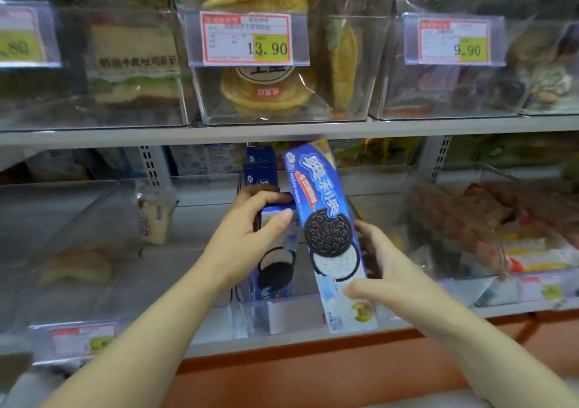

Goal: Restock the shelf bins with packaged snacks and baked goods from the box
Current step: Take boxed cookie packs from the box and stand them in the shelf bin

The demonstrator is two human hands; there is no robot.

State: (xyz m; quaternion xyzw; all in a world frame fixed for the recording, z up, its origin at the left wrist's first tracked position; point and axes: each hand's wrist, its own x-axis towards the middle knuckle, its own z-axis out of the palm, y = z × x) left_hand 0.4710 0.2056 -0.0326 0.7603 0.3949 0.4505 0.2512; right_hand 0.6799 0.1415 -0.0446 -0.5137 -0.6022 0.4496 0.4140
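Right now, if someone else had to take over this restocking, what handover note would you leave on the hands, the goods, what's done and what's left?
The left hand grips a blue cardboard cookie box that stands upright in the clear plastic bin on the lower shelf.
The right hand holds a tilted blue cookie box by its lower part, in front of that bin.
Done: two more blue boxes stand at the bin's back.
Left: probably set the tilted box in beside the upright one. The supply box is out of view, so remaining stock cannot be told.
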